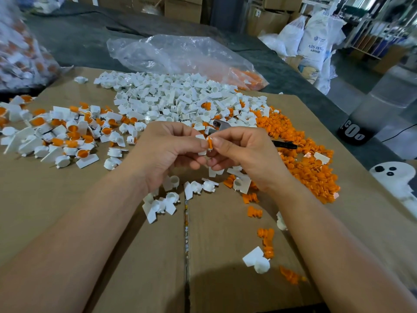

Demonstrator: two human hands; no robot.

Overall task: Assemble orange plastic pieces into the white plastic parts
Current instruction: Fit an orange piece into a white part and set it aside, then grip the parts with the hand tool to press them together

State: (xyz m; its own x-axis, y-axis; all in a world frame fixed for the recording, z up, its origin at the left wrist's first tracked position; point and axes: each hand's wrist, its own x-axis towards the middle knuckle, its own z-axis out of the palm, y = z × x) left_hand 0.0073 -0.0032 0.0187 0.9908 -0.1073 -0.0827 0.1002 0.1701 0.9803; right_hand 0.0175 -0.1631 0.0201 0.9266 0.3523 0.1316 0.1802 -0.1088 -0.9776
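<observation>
Insertion mid-frame: orange piece (209,143) is pinched by right hand (243,154), white part (201,137) gripped by left hand (171,150); square push likely needed next.

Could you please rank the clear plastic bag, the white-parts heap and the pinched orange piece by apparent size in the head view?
1-2. clear plastic bag and white-parts heap: alike, not ranked.
3. pinched orange piece, clearly smallest.
</observation>
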